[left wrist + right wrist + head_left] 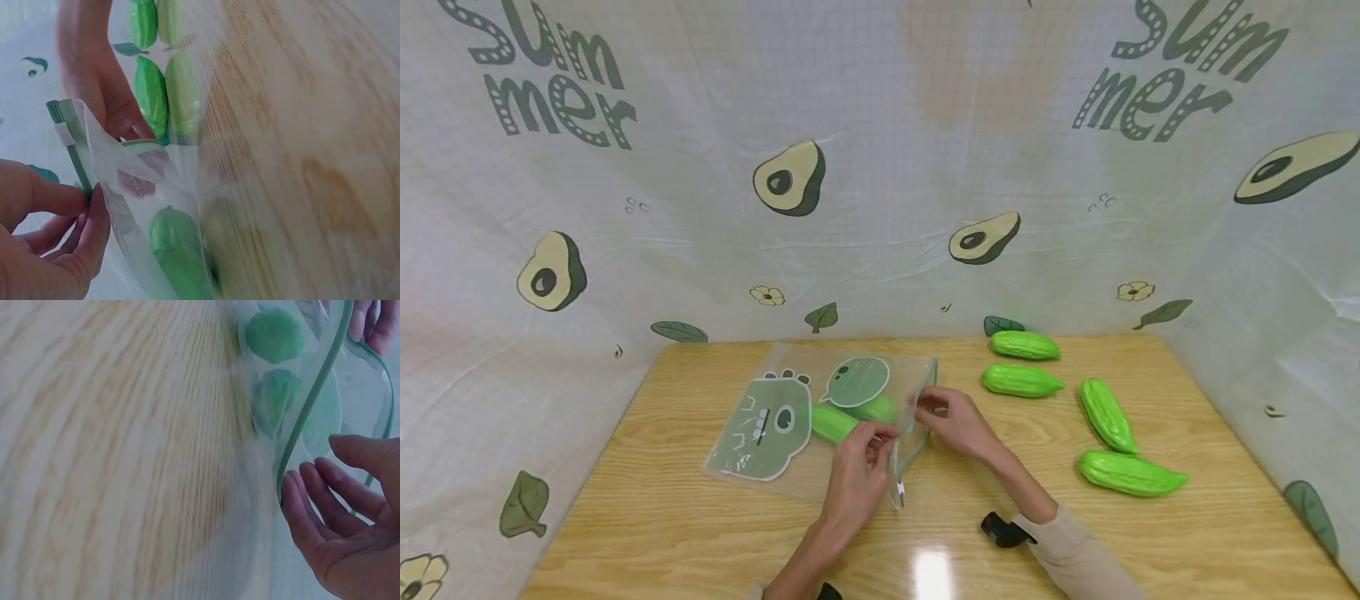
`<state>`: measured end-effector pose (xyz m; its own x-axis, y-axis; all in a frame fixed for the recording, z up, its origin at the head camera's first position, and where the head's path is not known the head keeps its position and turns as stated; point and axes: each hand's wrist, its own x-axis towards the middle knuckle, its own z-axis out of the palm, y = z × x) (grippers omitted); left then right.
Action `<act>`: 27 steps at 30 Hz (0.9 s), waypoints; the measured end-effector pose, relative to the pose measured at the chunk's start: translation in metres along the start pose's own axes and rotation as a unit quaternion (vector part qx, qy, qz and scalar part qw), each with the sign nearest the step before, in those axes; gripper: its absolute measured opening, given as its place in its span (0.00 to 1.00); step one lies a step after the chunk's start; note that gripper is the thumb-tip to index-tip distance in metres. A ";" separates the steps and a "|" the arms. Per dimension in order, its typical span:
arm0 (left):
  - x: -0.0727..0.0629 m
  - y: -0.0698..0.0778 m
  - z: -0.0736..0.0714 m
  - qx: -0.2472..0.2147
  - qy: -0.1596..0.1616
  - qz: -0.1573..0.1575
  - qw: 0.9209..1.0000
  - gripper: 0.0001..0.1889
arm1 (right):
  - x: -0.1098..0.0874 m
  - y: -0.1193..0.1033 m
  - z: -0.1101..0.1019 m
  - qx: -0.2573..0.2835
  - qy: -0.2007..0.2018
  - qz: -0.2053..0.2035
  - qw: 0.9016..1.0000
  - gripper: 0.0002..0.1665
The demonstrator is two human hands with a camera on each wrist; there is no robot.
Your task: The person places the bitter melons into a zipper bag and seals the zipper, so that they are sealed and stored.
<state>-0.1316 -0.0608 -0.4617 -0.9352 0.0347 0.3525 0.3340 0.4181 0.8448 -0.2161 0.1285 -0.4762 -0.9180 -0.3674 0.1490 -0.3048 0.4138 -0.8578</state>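
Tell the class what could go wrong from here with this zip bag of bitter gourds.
The left hand pinches the green zip strip, so if that grip slips, the limp mouth of the zip bag could sag shut. The two bitter gourds inside have ends facing the opening and might slide out if the bag tips.

The bag (pixel 816 467) is clear, edged with a green strip (pixel 304 409) and a white slider (pixel 63 134). Its printed face (pixel 793 446) is muted green outlined in white, as is the speech bubble (pixel 859 382). The loose vegetables (pixel 1022 381) are vivid lime green; the bagged ones (pixel 833 422) look paler through the film. The table (pixel 662 533) is yellowish brown with streaky grain. Behind, the off-white cloth (pixel 880 125) carries scattered prints — cream-and-dark-green avocados (pixel 790 177), green leaves (pixel 526 504), pale yellow flowers (pixel 1135 291), grey-green lettering (pixel 541 57) with light dots. The right sleeve (pixel 1075 550) is plain beige.
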 end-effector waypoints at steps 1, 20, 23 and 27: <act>0.000 0.000 0.000 -0.001 0.000 0.001 1.000 0.10 | -0.001 -0.001 -0.001 -0.002 0.002 0.002 1.000 0.11; -0.001 -0.002 0.001 -0.002 0.009 0.003 1.000 0.10 | -0.016 0.002 -0.027 -0.035 0.045 0.016 0.998 0.11; -0.002 -0.002 0.001 -0.003 0.008 -0.001 1.000 0.10 | -0.019 0.001 -0.034 -0.038 0.046 0.017 0.998 0.13; -0.001 -0.001 0.002 -0.001 0.006 -0.002 1.000 0.09 | -0.023 0.001 -0.043 -0.047 0.049 0.023 0.997 0.15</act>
<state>-0.1309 -0.0598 -0.4638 -0.9354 0.0224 0.3529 0.3297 0.4156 0.8477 -0.2058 0.1734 -0.4591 -0.9506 -0.2648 0.1617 -0.2799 0.5068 -0.8154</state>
